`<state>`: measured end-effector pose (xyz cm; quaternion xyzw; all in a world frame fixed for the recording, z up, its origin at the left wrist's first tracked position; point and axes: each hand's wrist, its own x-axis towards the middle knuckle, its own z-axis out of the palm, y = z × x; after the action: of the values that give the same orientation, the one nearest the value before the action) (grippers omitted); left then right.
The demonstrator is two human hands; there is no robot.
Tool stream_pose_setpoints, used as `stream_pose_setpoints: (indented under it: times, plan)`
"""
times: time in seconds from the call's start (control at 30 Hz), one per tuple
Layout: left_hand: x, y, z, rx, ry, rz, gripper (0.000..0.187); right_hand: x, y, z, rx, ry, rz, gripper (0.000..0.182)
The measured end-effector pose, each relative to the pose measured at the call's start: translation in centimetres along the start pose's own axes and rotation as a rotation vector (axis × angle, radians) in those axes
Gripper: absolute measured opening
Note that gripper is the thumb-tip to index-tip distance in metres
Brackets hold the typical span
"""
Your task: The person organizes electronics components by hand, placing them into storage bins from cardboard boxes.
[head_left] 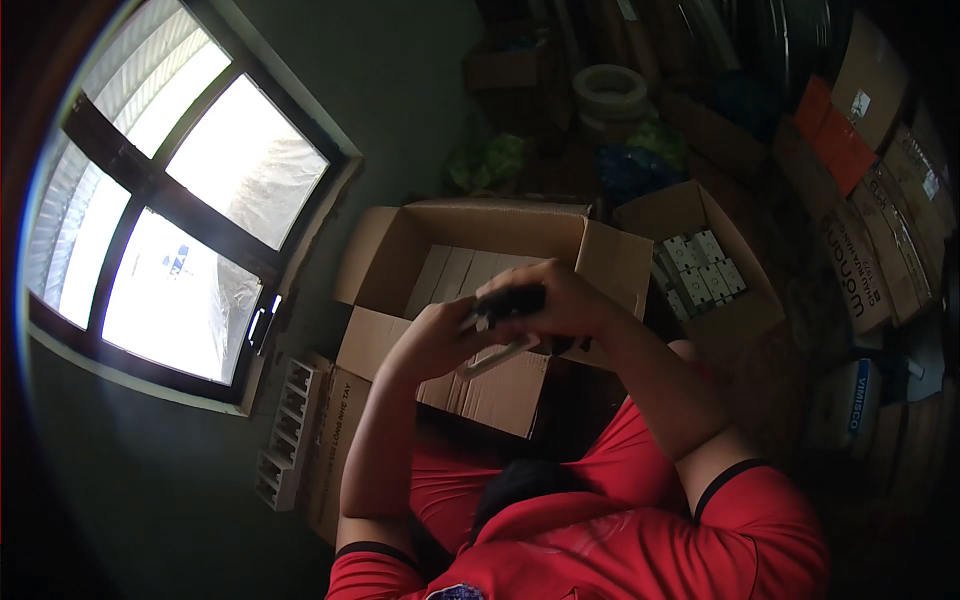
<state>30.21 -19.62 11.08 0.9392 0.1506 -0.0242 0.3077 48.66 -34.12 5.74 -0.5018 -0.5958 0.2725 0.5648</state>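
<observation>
Both my hands are raised close together over an open cardboard box with brown slats or flaps inside. My right hand is wrapped round a black object, perhaps a tape dispenser. Close beside it, my left hand has its fingers bent against the black object; what they grip is hard to see. A pale, ring-like piece shows just below the hands. The box's near flap is folded outward towards my lap.
To the right, a smaller box holds several white blocks. A white slotted rack leans at the left, beneath a window. Behind are white rings and bags. Stacked cartons stand at the far right.
</observation>
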Motion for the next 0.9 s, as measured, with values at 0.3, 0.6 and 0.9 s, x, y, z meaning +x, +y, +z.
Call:
stream_pose_setpoints:
  times: [0.3,0.6,0.9]
  plan:
    - [-0.4,-2.8,2.2,-0.622,0.438,-0.057,0.049,-1.8,-2.2,-0.2,-0.081,-0.137,0.179,0.067]
    - [-1.3,0.7,4.2,-0.369,0.485,-0.202,0.035,-1.7,-0.9,1.3,-0.087,-0.030,-0.053,0.099]
    - [-2.5,-0.6,4.6,-0.495,0.438,-0.215,0.038,-1.4,0.3,2.4,-0.148,-0.027,-0.168,0.093]
